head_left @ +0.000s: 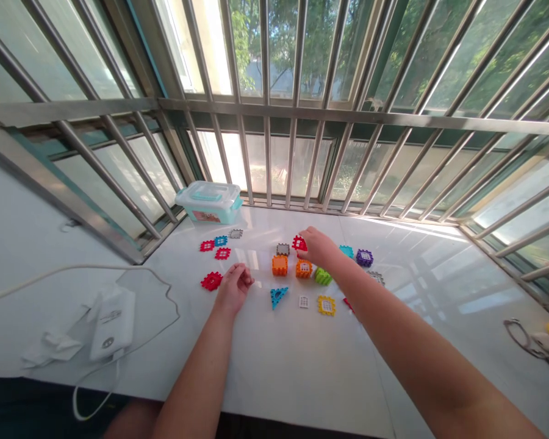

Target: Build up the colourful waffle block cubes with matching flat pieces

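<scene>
My right hand reaches over the far side of the blocks, its fingers closed on a red plastic building panel. Just below that panel sits an orange block with a window face, and another orange block is to its left. A green block lies under my right wrist, partly covered. My left hand rests on the white surface with fingers curled in, and no piece shows in them. Beside it, on the left, are red interlocking panels. A blue triangular panel lies to its right.
A lidded teal box stands in the back left corner by the metal bars. Around lie a yellow panel, a white window piece, a purple stack and a grey panel. A white device with a cable is at left.
</scene>
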`<act>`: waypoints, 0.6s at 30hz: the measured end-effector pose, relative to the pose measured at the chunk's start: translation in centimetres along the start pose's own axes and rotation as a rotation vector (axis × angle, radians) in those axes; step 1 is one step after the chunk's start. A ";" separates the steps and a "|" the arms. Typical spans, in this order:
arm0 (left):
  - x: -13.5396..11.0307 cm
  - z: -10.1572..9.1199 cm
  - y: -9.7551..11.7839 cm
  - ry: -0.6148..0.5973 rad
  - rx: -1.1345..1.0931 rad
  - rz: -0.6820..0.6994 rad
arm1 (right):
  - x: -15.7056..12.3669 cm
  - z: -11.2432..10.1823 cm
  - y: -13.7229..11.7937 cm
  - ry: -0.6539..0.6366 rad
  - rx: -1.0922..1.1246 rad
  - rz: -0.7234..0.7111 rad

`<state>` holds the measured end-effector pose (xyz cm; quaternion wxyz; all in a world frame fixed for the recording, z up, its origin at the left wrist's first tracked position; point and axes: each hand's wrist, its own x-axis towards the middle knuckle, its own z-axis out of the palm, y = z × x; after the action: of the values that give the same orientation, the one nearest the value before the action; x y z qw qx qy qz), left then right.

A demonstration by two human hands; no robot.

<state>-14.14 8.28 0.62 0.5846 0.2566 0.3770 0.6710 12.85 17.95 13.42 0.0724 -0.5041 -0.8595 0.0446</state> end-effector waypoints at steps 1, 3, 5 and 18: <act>0.1 0.0 0.0 0.008 -0.008 0.007 | 0.2 0.0 0.9 -0.025 -0.017 0.012; 0.2 -0.1 0.1 0.020 -0.015 0.009 | 0.5 0.2 2.1 -0.045 -0.028 0.024; 0.2 -0.1 0.1 0.017 -0.021 0.001 | 0.5 0.7 2.7 -0.043 -0.014 0.035; 0.0 0.1 0.1 -0.004 -0.025 -0.032 | 0.8 1.9 3.9 -0.044 0.058 0.069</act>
<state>-14.15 8.33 0.78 0.5993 0.2446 0.3714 0.6656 15.54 20.56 10.98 0.0666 -0.5302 -0.8412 0.0831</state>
